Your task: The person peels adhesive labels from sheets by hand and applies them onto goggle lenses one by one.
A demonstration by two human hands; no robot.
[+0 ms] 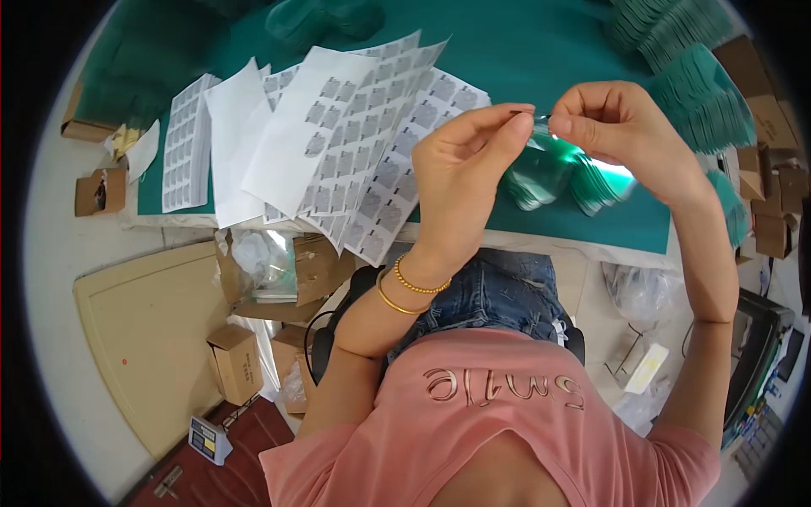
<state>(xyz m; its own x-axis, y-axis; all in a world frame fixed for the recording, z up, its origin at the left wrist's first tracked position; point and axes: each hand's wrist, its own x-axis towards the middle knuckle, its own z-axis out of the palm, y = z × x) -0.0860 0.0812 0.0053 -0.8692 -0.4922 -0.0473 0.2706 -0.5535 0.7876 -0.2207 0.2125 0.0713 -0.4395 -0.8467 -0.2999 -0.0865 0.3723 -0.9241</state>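
Note:
My left hand [465,169] and my right hand [621,135] are raised above the table's front edge, their fingertips close together. Thumb and fingers of each hand pinch the upper edge of a thin clear plastic piece [541,133], which shines between them. Its full outline is hard to make out against the green behind it. Just beneath lie stacked clear plastic sheets with rounded ends [597,186], tinted green and partly covered by my right hand. Left of my left hand, printed label sheets [346,160] with rows of grey shapes fan out over the table.
Stacks of clear plastic sheets [701,97] stand at the right of the green tabletop [507,51]; another pile [325,19] is at the back. More label sheets [187,144] lie at the left. Cardboard boxes [234,363] and a plastic bag [638,291] are below the table.

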